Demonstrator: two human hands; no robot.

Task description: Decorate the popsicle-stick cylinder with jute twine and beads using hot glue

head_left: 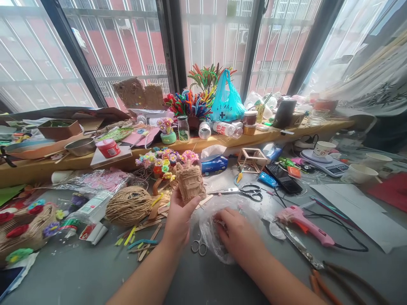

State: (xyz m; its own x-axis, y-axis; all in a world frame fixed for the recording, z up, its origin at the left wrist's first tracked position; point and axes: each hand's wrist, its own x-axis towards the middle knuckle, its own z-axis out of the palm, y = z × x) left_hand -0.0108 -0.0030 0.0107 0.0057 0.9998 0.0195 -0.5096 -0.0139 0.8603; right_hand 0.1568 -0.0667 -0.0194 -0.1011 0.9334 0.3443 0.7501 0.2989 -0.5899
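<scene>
My left hand [181, 214] is closed around a small box-shaped craft piece wrapped in twine [191, 183], held upright above the table. My right hand [237, 231] reaches into a clear plastic bag [211, 220]; its fingertips are partly hidden by the film, and I cannot make out what they grip. Small scissors [199, 247] lie between the two hands. Beyond the bag are larger scissors [244, 192] with black handles. A ball of twine [129, 205] sits left of my left hand, beside loose wooden sticks [149, 241].
At right lie a pink glue gun [305, 224] with its cord, large shears [305, 250], a phone [284, 178] and a kitchen scale [327, 163]. A wooden frame [252, 160] and a tissue pack [214, 164] stand behind. A crowded shelf [178, 146] runs beneath the windows.
</scene>
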